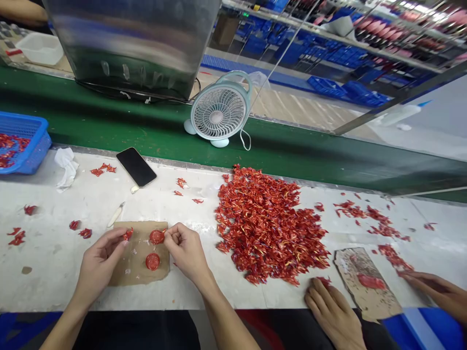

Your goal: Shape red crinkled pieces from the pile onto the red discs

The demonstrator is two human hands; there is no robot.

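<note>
My left hand (104, 257) pinches a small red plastic-looking piece (128, 234) at the left edge of a brown cardboard sheet (126, 272). With thumb and fingertips together, my right hand (184, 248) is at the sheet's right edge, touching the side of a red round piece (156, 237). Whether its fingertips grip that piece or a smaller bit beside it is hard to see. Below, a second red round piece (152, 261) lies flat on the cardboard. A small knife with a pale handle (116, 215) rests just beyond the sheet's upper left corner.
A large pile of red pieces (270, 228) lies to the right. Beyond it are a co-worker's hands (333, 311) and another cardboard sheet (367, 282). A phone (136, 166), crumpled tissue (66, 167), blue basket (34, 146) and fan (219, 112) stand or lie farther back.
</note>
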